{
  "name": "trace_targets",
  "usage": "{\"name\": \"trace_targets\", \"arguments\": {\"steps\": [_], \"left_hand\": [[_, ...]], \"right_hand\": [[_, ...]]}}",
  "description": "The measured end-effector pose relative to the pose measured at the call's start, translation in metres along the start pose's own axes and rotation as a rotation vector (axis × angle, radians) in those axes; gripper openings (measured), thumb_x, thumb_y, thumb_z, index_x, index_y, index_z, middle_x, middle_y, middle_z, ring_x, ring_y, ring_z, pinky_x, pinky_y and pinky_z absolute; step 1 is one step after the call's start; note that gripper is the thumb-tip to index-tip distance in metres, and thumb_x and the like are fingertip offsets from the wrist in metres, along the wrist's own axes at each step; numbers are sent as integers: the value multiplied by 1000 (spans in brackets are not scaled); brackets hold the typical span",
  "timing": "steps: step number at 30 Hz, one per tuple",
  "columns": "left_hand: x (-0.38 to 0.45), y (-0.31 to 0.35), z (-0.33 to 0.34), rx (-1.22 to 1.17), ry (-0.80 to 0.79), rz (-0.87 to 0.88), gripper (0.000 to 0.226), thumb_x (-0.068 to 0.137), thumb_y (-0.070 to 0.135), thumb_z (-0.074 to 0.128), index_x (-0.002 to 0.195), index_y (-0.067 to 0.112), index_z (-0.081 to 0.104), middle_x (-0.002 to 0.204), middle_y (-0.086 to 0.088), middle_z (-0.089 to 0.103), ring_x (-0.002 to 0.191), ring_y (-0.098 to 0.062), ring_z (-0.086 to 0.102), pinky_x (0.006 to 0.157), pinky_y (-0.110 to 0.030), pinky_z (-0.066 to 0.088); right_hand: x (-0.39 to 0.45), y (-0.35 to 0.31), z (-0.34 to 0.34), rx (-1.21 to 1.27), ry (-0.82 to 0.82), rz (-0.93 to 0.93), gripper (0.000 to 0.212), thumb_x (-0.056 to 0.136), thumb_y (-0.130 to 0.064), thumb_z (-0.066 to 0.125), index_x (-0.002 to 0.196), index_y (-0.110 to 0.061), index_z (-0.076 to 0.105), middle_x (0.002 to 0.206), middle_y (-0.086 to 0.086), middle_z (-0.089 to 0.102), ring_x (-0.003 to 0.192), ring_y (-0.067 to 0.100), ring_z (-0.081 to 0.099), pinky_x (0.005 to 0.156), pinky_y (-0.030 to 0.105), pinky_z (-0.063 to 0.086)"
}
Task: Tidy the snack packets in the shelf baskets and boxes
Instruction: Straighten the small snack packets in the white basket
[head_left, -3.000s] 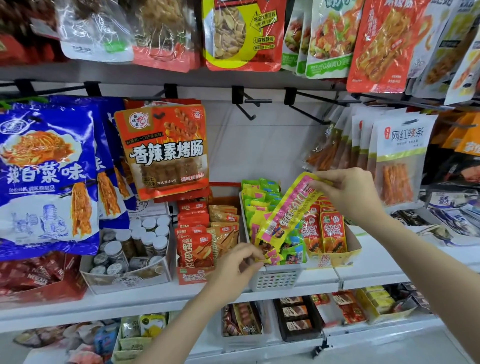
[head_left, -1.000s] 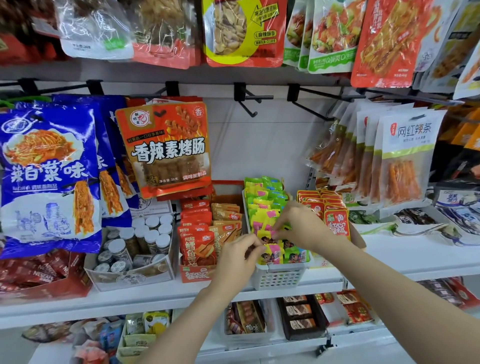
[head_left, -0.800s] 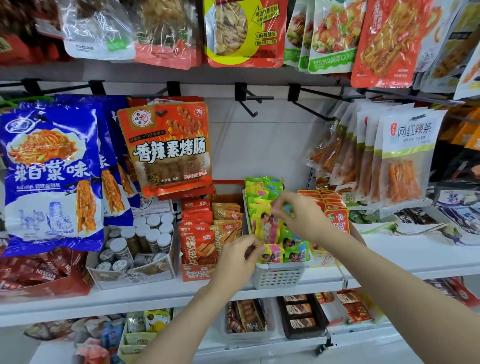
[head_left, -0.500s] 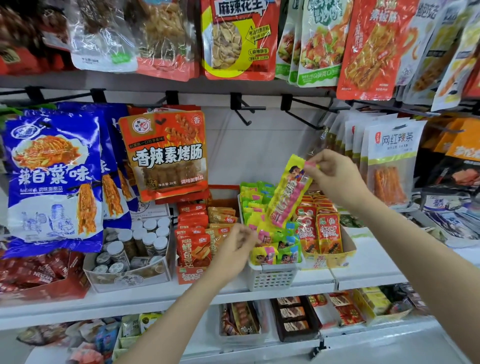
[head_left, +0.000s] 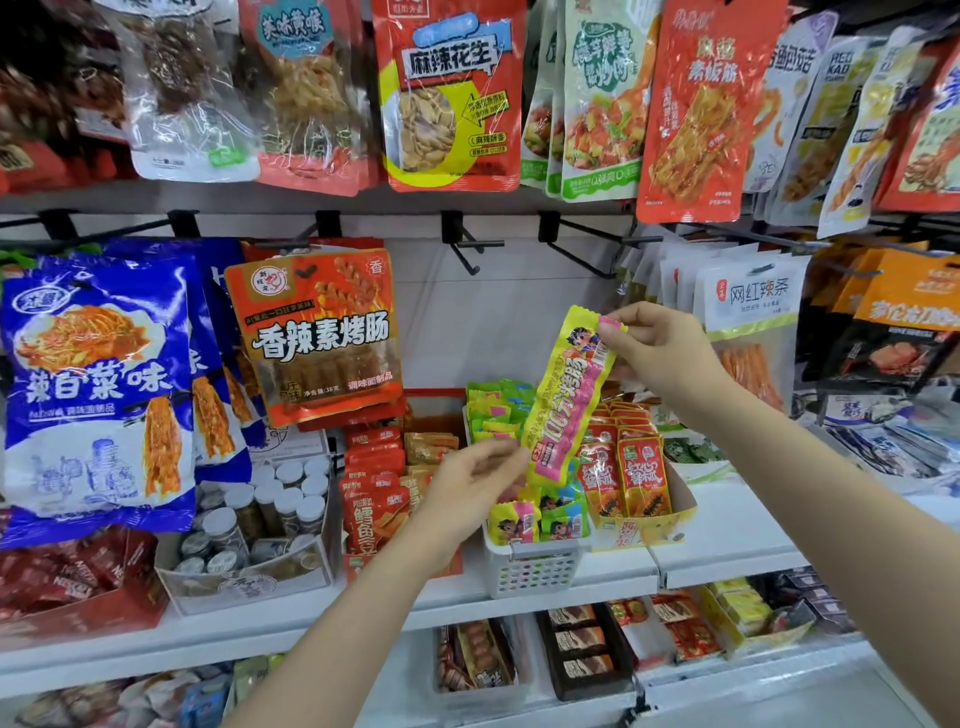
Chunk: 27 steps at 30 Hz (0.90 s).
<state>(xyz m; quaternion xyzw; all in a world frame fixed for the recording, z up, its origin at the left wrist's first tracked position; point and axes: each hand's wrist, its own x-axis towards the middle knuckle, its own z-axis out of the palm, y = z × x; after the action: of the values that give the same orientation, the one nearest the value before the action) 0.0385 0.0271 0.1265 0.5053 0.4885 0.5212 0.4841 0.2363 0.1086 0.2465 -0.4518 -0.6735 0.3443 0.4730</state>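
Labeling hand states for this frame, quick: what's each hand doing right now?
Left hand: fingers on the lower end of the yellow packet; real grip or just a touch, cannot tell.
Right hand: pinches the packet's top end.

Glossy plastic film wraps the yellow-pink snack packet (head_left: 563, 397); the white perforated basket (head_left: 535, 566) is matt plastic; the shelf (head_left: 727, 551) smooth white.

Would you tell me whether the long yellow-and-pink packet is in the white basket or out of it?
Out: the right hand pinches the packet above the white basket.
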Motion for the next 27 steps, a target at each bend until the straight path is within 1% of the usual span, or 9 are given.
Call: {"name": "trace_targets", "arguments": {"steps": [3,8,10,13,16,19,21,25,27], "left_hand": [[-3,1,1,26,18,56,8,90,17,68,87,10,68,78,5,69,75,-7,65,70,-16,50],[-10,3,-2,-246,-43,-70,19,92,12,62,75,4,56,79,-10,63,88,-24,63,93,-37,55],[-12,5,-2,-410,-121,-147,18,90,18,61,83,2,57,97,-21,66,99,-32,63,94,-45,55],[-16,10,0,-791,-294,-311,52,97,42,46,125,-2,54,128,-31,59,113,-40,61,87,-47,57],[-17,16,2,-987,-378,-375,51,94,33,54,134,1,52,132,-29,57,92,-30,69,74,-33,60],[-17,19,4,-972,-366,-331,48,75,8,80,119,-2,65,115,-23,66,75,-21,65,69,-29,59],[-16,20,7,-861,-305,-295,39,74,6,79,110,1,65,99,-16,70,74,-20,66,68,-28,59],[-15,16,15,-363,64,-118,31,72,7,78,99,7,63,97,-9,75,82,-18,72,68,-26,58],[-15,12,17,-256,165,-42,26,77,4,78,98,6,65,98,-8,76,86,-20,73,66,-25,57]], "right_hand": [[3,-1,0,59,-2,41,9,94,-21,62,89,-14,62,77,3,76,77,15,74,66,28,61],[3,6,-2,56,20,67,10,93,-22,63,87,-15,62,76,0,76,77,15,74,63,26,60],[1,9,-1,90,17,70,9,94,-20,63,86,-16,62,76,0,76,78,16,74,63,26,60],[-3,10,4,169,-23,49,8,95,-17,61,88,-14,61,79,3,75,80,17,73,67,27,60],[-6,8,9,262,-74,16,7,96,-17,59,91,-13,60,86,6,74,81,16,70,73,28,59],[-7,6,11,269,-76,-2,12,96,-14,59,100,-3,62,91,11,71,85,18,69,78,31,60],[-7,5,10,227,-100,42,22,97,-18,57,110,-4,65,94,9,71,89,21,70,80,34,60],[-5,3,3,388,-221,246,40,99,-44,44,117,-15,65,96,6,76,92,19,73,74,31,60],[-5,4,1,334,-236,226,35,95,-43,54,118,-18,62,98,6,76,93,19,73,75,29,60]]}}
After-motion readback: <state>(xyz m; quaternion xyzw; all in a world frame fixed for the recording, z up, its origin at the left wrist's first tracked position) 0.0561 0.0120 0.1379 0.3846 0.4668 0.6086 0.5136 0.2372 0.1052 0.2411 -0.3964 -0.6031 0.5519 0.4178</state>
